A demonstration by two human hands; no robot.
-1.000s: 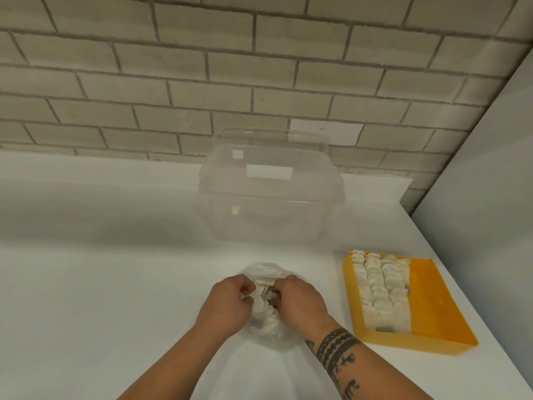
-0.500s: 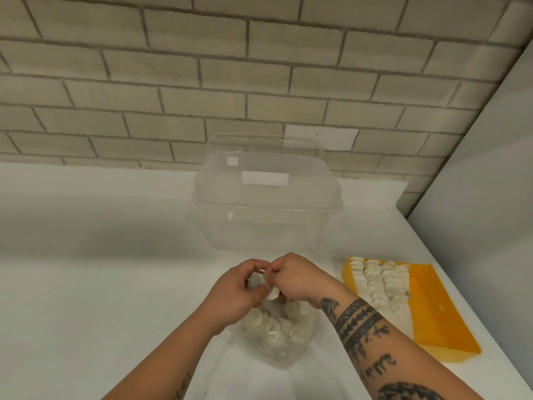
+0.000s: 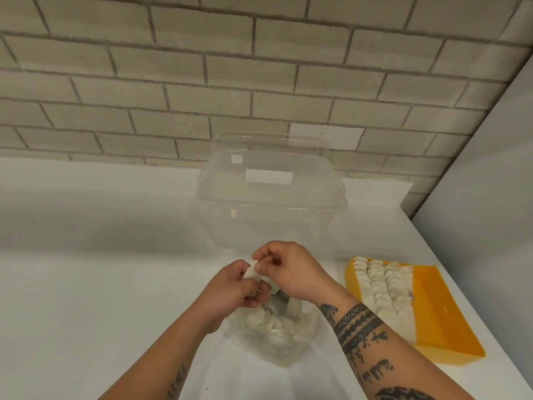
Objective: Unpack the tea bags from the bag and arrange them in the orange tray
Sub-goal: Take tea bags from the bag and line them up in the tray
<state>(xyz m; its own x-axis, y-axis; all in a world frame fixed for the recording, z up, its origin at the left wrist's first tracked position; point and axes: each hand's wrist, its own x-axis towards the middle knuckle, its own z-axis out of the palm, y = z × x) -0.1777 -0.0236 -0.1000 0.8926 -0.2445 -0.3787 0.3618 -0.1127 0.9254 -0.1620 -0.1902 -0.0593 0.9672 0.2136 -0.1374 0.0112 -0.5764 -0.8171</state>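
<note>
A clear plastic bag [image 3: 277, 333] full of round white tea bags sits on the white counter in front of me. Just above its mouth my left hand [image 3: 230, 290] and my right hand [image 3: 291, 269] meet. Between them they pinch a white tea bag [image 3: 250, 272], with the fingers of both hands curled. To the right lies the orange tray [image 3: 441, 316]. Rows of white tea bags [image 3: 380, 290] fill its left half, and its right half is bare.
A large clear plastic box [image 3: 271, 194] with a lid stands behind the hands, close to the brick wall. A grey panel [image 3: 490, 168] rises along the counter's right side, just past the tray. White counter [image 3: 101, 269] stretches to the left.
Both hands have risen from the bag's mouth, bringing a tea bag up between them. The bag now stands more open below them.
</note>
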